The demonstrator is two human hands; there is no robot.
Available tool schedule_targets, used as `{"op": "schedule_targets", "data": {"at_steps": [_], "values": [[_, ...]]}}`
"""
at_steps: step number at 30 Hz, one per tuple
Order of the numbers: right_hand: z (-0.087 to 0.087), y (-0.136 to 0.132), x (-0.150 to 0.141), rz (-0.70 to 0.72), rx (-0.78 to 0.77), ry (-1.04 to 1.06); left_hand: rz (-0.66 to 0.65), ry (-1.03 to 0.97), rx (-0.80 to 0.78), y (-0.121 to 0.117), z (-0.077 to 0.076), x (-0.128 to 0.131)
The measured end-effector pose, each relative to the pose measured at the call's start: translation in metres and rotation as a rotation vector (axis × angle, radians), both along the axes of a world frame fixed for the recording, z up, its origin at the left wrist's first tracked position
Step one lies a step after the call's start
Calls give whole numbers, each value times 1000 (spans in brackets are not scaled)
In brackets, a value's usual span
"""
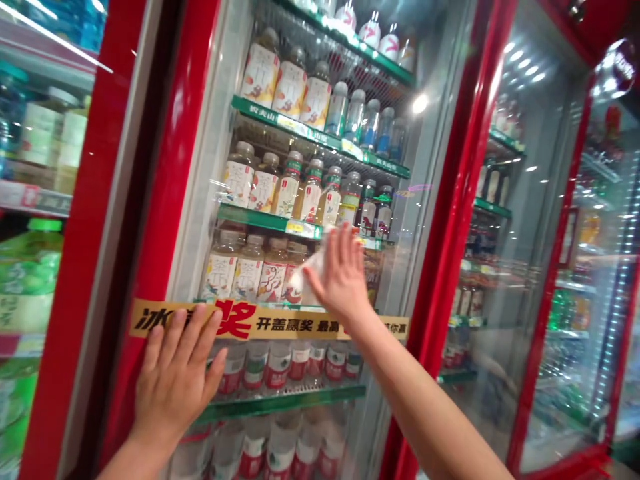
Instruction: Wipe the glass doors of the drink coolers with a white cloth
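Note:
My right hand [343, 273] presses a white cloth [303, 275] against the glass door [395, 267] of a red-framed drinks fridge. Most of the cloth is hidden under the palm, and the hand is slightly blurred. My left hand [183, 367] lies flat with fingers spread at the left side of the door, over the gold strip with printed characters [285, 325]. It holds nothing. Behind the glass stand several bottled drinks [313, 193] on green-edged shelves [280, 404].
To the left, another fridge section holds large green bottles [30, 273] behind a red frame [75, 267]. On the right, a further glass door [525, 267] shows reflections, with more stocked shelves beyond it.

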State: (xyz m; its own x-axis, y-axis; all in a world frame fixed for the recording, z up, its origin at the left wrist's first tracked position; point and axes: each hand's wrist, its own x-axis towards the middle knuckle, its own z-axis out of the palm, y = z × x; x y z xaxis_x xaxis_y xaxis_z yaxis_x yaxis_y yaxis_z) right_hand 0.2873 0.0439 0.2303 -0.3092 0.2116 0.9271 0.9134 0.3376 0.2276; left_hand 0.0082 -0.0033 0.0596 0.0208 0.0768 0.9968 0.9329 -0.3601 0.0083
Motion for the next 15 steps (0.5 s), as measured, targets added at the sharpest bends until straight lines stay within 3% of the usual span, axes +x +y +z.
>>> {"op": "schedule_targets", "data": {"at_steps": [3,5,9,11,15], "values": [[4,9,69,-126,-5,509,59,46,49,1,2,0],[-10,10,65,-140,-2,569,94,79,75,2,3,-1],[-64,-1,13,42,-70,-74,89,95,64,0,3,-5],[-84,-3,23,56,-85,-134,82,86,53,-1,3,-5],[-104,4,79,-132,-1,552,86,78,52,0,2,-3]]}}
